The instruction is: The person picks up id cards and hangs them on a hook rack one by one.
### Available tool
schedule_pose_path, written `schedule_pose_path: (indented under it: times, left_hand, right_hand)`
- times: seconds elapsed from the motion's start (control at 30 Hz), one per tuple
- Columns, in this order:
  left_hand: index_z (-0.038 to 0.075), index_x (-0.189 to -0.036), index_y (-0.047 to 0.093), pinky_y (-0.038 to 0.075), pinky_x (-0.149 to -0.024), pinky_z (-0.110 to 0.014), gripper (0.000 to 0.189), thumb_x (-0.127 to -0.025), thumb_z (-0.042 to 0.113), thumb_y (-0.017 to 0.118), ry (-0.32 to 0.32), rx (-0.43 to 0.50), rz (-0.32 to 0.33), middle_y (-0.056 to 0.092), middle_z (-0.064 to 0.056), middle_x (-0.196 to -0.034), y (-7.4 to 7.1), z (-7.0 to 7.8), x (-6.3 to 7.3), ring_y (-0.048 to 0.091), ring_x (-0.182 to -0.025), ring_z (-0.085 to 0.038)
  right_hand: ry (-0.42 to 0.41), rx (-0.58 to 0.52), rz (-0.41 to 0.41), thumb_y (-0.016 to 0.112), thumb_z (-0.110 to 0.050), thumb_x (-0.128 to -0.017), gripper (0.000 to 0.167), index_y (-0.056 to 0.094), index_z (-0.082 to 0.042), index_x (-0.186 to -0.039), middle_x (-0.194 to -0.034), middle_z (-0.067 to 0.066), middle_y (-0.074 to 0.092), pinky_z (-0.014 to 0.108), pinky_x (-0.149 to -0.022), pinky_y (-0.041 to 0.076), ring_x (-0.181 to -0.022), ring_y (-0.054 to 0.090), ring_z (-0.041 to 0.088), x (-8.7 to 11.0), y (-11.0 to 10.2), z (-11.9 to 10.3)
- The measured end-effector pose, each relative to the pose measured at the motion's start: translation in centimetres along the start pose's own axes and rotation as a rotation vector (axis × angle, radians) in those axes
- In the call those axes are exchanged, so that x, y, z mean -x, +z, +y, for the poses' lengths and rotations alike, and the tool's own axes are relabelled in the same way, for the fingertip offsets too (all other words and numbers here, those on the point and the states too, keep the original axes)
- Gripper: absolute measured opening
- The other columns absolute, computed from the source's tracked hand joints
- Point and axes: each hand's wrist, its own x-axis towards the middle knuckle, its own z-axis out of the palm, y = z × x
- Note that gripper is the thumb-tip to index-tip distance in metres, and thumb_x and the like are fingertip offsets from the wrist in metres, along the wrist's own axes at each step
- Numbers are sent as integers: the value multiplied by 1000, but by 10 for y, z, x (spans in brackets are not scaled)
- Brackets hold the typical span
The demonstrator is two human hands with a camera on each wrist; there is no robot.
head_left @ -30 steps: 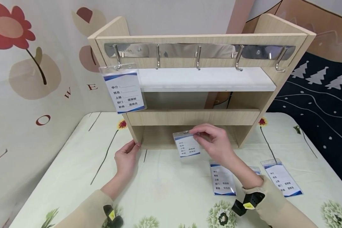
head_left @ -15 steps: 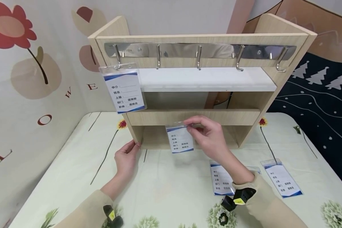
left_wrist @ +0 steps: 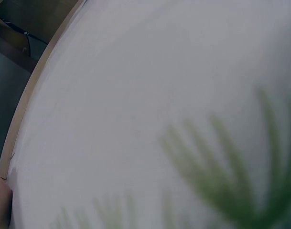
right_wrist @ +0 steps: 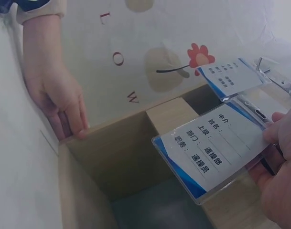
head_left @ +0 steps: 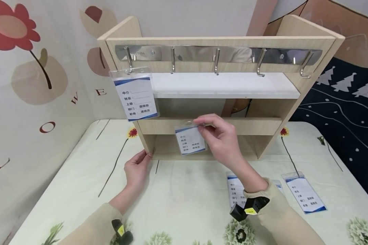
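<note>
Nearest, the pale tablecloth (head_left: 178, 204) w/ green flower prints. On it, R side: one flat badge (head_left: 235, 190), partly hidden by the R forearm & black wrist cam (head_left: 251, 207); a covered badge (head_left: 277, 184) behind the sleeve, only a bit visible; a third, the far-R badge (head_left: 305, 192), in full view.

L hand (head_left: 137, 169) grips the btm front corner of the rack's L side panel b/w thumb & fingers.

R hand (head_left: 219, 139) pinches the held badge (head_left: 190, 140) by its top R corner, fingers narrow. Badge: clear plastic sleeve, slot at top, white card, blue bands top & btm, black Chinese text w/ blank lines; slightly tilted, in the air in front of the rack's lower rail & btm opening. Fingertips cover that corner.

Behind: wooden rack (head_left: 257, 126), white shelf (head_left: 224, 85), shiny metal strip (head_left: 196, 53) w/ 5 hooks. Hung badge (head_left: 136, 95), same design, at leftmost hook. Farthest, flower-print wall (head_left: 64, 68).
</note>
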Motion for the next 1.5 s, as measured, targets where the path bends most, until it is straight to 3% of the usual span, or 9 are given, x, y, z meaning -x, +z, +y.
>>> schedule_pose_path:
  times: [0.73, 1.5]
  left_hand:
    - [-1, -130, 68, 55, -82, -13, 33, -99, 7, 68, -38, -20, -11, 69, -18, -127, 0, 3, 0, 65, -94, 7]
    - [0, -129, 69, 55, -80, -11, 31, -98, 5, 69, -23, -12, 1, 70, -20, -123, 0, 4, 1, 66, -89, 8]
  right_hand:
    - [-192, -25, 27, 61, 21, -91, 20, 71, 13, -107, -107, 23, 69, 27, -88, 57, -104, 66, 21, -35, 9, -17]
    - [-392, -68, 198, 59, 20, -93, 16, 68, 17, -104, -104, 25, 68, 33, -89, 58, -102, 64, 25, -67, 26, -26]
